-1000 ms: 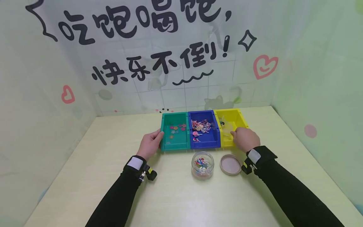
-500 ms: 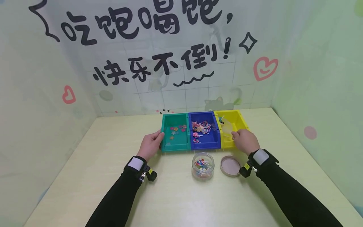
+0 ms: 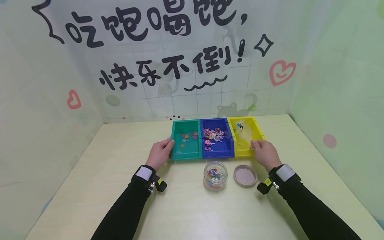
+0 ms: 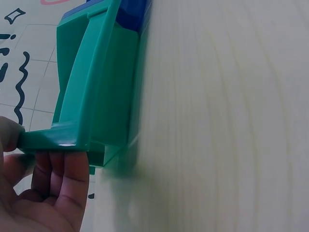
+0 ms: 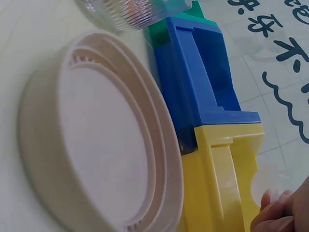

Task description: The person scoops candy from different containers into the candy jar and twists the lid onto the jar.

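My left hand (image 3: 160, 153) grips the left rim of the green bin (image 3: 186, 155), thumb above and fingers curled underneath in the left wrist view. At the yellow bin (image 3: 259, 131), my right hand (image 3: 265, 153) pinches a translucent whitish scoop (image 3: 246, 132) with a rounded end, which is partly hidden by the fingers. Small blue, white and dark pieces (image 3: 239, 125) lie near the far end of the scoop. The blue bin (image 3: 218, 154) between them holds many tiny lollipops (image 3: 213, 134). Small flower-like and star-like pieces (image 3: 186, 136) lie scattered in the green bin.
A clear jar (image 3: 215, 185) with tiny lollipops and other pieces inside stands uncovered in front of the blue bin. Right of it a pinkish lid (image 3: 245, 176) lies with its hollow side up. Behind the bins hangs a printed backdrop (image 3: 180, 106).
My right hand has shifted slightly right along the yellow bin, and the scoop has moved with it. Blue and white pieces now show at the scoop's far end. The left hand stays in place.
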The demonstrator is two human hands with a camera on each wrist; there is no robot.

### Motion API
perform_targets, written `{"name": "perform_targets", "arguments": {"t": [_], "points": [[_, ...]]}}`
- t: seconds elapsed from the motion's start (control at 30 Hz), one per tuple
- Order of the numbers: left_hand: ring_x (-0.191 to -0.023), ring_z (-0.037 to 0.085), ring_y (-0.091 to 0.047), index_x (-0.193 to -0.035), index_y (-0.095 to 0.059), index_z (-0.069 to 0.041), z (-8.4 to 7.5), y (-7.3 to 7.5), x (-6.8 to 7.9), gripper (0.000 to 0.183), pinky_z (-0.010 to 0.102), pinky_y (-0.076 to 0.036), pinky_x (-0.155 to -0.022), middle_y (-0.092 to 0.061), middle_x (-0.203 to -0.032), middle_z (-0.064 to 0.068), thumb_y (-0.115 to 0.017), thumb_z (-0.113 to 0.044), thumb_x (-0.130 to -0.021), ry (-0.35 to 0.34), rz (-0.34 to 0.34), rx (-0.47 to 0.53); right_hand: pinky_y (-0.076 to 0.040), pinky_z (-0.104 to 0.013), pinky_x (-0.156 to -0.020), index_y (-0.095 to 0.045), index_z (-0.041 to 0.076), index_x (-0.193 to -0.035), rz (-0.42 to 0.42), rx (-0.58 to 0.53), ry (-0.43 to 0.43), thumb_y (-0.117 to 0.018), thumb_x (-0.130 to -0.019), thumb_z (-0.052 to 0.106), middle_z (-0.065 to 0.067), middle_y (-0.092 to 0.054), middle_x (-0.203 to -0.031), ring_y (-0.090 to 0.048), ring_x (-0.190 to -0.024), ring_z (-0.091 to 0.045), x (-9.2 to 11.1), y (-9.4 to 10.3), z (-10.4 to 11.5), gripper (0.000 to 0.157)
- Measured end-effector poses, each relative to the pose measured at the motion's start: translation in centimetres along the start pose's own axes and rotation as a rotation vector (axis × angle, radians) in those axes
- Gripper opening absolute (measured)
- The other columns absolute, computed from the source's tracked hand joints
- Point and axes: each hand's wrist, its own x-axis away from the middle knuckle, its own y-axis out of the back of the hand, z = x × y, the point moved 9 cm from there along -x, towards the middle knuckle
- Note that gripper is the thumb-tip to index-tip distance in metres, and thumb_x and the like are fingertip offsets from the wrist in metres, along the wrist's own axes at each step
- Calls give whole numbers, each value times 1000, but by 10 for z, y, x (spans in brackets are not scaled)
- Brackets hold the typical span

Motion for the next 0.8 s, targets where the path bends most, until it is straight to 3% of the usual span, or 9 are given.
{"name": "perform_targets", "arguments": {"t": [0.13,0.53,0.8], "points": [[-98,22,-60,-162,-53,-15,-1,0,2,50,25,-51,-79,-64,-155,13,-52,-38,-117,3,0,4,-43,-34,-74,-67,-4,-132,-46,-12,17,-37,-121,38,-18,-61,-110,-54,-94,-28,4,6,-3,53],[-107,24,-61,-163,-55,-17,3,-1,4,51,24,-53,-82,-65,-155,11,-53,-40,-117,51,-23,36,-41,-34,-67,-67,-2,-120,-81,31,84,-37,-120,38,-10,-53,-86,-51,-80,-26,11,15,-6,50],[-107,25,-62,-156,-62,-11,2,4,6,52,24,-56,-84,-70,-132,15,-55,-43,-116,63,-68,38,-37,-31,-60,-65,-2,-113,-120,41,121,-34,-120,41,-6,-47,-76,-48,-72,-24,23,30,0,53]]}}
